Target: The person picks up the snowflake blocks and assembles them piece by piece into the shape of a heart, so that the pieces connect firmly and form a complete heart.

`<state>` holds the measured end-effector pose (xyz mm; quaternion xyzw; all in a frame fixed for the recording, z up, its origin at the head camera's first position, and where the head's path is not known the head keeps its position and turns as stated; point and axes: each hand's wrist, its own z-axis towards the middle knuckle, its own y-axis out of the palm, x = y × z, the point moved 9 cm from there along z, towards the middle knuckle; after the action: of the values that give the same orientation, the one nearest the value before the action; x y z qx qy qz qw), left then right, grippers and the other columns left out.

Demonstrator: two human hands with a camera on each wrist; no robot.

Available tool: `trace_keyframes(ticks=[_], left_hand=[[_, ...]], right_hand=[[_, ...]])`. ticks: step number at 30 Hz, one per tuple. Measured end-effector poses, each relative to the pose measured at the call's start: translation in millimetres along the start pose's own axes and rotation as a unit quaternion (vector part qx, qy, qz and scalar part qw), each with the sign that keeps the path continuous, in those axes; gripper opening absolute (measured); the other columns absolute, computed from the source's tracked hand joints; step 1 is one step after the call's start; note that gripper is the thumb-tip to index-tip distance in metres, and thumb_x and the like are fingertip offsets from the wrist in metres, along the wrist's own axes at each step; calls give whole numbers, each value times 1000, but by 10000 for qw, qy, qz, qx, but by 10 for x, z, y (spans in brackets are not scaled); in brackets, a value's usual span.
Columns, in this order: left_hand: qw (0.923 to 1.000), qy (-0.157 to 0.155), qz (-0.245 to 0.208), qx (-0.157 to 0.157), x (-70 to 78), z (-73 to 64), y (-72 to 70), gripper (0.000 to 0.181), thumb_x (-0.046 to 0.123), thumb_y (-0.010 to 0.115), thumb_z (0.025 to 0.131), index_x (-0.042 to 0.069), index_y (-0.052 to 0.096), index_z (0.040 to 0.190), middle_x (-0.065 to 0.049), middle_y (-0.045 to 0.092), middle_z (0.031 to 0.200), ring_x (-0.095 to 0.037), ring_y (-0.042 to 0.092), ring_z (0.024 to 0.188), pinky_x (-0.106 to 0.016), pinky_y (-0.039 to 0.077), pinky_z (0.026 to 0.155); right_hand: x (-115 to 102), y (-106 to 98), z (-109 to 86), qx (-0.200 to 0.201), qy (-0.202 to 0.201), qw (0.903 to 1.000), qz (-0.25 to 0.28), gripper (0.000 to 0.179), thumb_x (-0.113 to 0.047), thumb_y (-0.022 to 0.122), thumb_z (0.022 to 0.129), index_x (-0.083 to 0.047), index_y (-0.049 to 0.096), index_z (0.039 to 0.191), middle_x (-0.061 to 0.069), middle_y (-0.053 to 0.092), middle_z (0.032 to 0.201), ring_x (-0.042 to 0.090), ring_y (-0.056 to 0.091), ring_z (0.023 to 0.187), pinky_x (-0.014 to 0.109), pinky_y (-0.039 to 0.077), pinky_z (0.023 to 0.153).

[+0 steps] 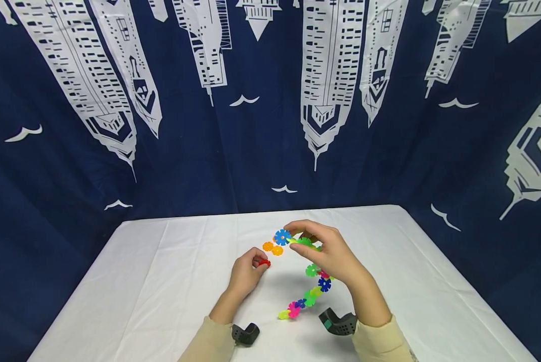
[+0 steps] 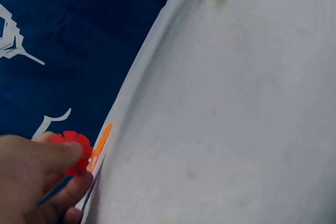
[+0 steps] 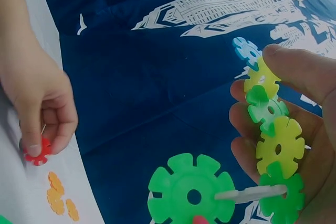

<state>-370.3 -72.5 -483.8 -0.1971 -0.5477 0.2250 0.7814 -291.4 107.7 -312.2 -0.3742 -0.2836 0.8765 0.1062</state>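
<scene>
Between thumb and fingers, my left hand pinches a red notched plastic disc, low over the white table. My right hand holds up a chain of interlocking notched discs, its thumb and fingers near the upper end. A blue disc ends the chain there, beside a yellow one under the thumb. From the hand the chain curves down in green, pink, dark blue and yellow toward a yellow-green disc nearest me. Part of it is hidden behind the right hand.
Several loose orange discs lie on the white tablecloth just beyond the left hand. A dark blue curtain with white building prints hangs behind the table's far edge. Each wrist wears a dark strap mount.
</scene>
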Motion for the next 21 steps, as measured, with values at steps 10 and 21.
trace_keyframes(ticks=[10,21], left_hand=[[9731,-481,-2252,90,254,61,-271,17,0,70,90,4,63,104,-16,69,99,-24,69,77,-22,57,64],[9468,-75,-3169,557,800,-28,-726,23,-1,68,91,10,64,111,-15,72,101,-17,66,79,-19,56,72]], right_hand=[[-6,23,6,31,-4,9999,-166,34,-7,70,92,-19,66,123,-5,73,115,10,69,100,32,58,89],[-15,68,16,307,-296,9991,-46,36,-13,73,90,-20,68,125,-5,72,114,8,65,91,23,57,80]])
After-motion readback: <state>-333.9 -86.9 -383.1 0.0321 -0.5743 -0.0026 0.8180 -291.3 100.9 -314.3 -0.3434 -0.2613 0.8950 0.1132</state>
